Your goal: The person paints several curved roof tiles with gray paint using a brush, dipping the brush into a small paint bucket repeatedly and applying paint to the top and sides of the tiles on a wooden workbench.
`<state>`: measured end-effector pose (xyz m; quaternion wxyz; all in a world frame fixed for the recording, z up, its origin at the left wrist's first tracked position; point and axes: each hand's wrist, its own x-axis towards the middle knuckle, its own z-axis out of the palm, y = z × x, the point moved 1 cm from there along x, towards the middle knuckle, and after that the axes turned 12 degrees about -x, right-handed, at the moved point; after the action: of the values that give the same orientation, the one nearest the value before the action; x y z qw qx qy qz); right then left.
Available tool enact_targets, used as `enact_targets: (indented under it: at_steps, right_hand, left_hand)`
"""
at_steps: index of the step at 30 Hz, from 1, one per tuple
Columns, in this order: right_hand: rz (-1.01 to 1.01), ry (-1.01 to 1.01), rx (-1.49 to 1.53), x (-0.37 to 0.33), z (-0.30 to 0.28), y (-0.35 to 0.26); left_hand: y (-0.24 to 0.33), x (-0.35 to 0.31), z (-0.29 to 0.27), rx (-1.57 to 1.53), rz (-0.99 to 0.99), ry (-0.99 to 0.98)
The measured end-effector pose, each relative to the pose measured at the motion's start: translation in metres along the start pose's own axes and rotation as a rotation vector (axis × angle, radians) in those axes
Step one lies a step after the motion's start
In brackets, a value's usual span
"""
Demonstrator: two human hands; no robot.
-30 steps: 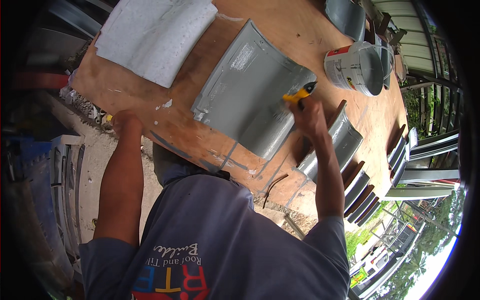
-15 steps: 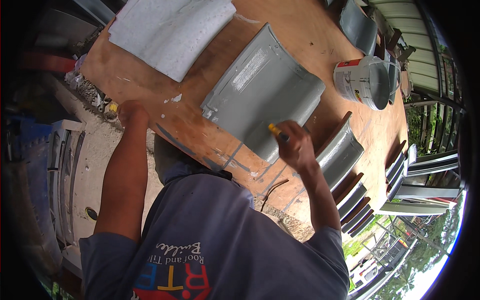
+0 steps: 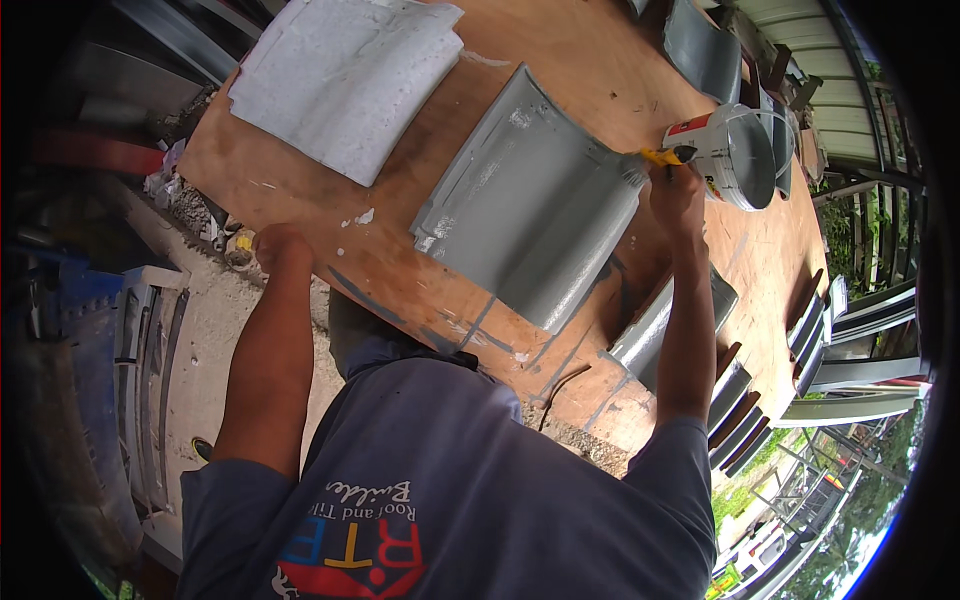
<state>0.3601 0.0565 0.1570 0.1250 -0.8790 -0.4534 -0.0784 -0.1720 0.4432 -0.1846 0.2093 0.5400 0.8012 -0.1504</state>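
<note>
I see my right hand (image 3: 676,196) closed around a yellow-handled paintbrush (image 3: 655,158), its bristle end touching the far right corner of a curved grey-painted roof tile (image 3: 530,205) that lies near the middle of the brown plywood table (image 3: 330,235). My left hand (image 3: 280,246) rests curled on the near left edge of the table; I cannot tell if it grips anything. Just beyond the brush a white plastic paint bucket (image 3: 735,155) stands on the table, close to the far right edge. A paler, whitish curved roof tile (image 3: 345,75) lies toward the far left corner, well apart from the grey one. Another grey tile (image 3: 665,325) sits at the near right edge, with a row of dark tiles (image 3: 745,410) stacked on edge beside it.
</note>
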Motion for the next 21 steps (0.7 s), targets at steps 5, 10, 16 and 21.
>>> enact_targets:
  at_steps: [5, 10, 16, 21]
  right_hand:
    - [-0.051, 0.099, -0.075, -0.031, -0.007, -0.049]
    - [-0.152, -0.106, 0.083, -0.14, -0.011, -0.11]
    - [-0.066, -0.466, 0.487, -0.18, -0.025, -0.17]
    - [0.15, -0.245, 0.45, -0.139, -0.031, -0.11]
  left_hand:
    - [0.018, -0.045, -0.022, -0.376, -0.136, 0.052]
    - [0.038, -0.055, -0.031, -0.18, -0.07, 0.029]
    - [-0.01, -0.019, -0.025, -0.211, -0.111, 0.086]
    - [0.045, -0.103, -0.078, 0.381, 0.4, -0.164]
